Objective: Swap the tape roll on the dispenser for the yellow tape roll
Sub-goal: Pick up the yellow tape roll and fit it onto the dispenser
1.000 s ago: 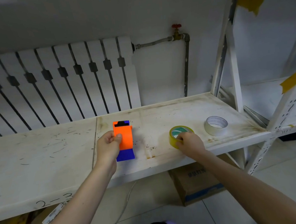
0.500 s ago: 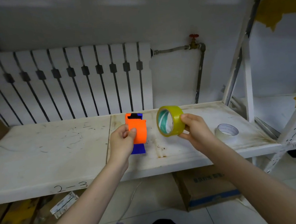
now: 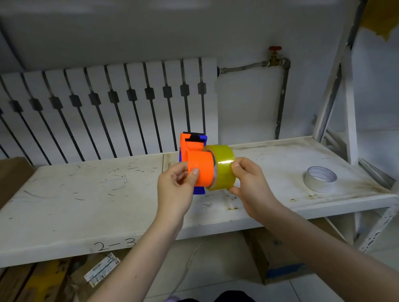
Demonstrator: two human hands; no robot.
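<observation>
My left hand [image 3: 175, 190] grips the orange and blue tape dispenser [image 3: 198, 162], held up in the air above the white shelf [image 3: 82, 212]. My right hand [image 3: 249, 187] holds the yellow tape roll [image 3: 222, 167] by its rim, thumb on top and fingers below. The roll's open side is pressed against the dispenser's orange hub, partly over it. A white tape roll [image 3: 319, 178] lies flat on the shelf to the right, apart from both hands.
A white radiator [image 3: 96, 112] stands behind the shelf, with a pipe and red valve [image 3: 275, 49] to its right. A white rack upright [image 3: 348, 100] borders the shelf on the right. Cardboard boxes [image 3: 276, 258] sit on the floor below.
Both hands rose from the shelf. My right hand brought the yellow roll leftward until it met the dispenser's hub. The camera view tilted up.
</observation>
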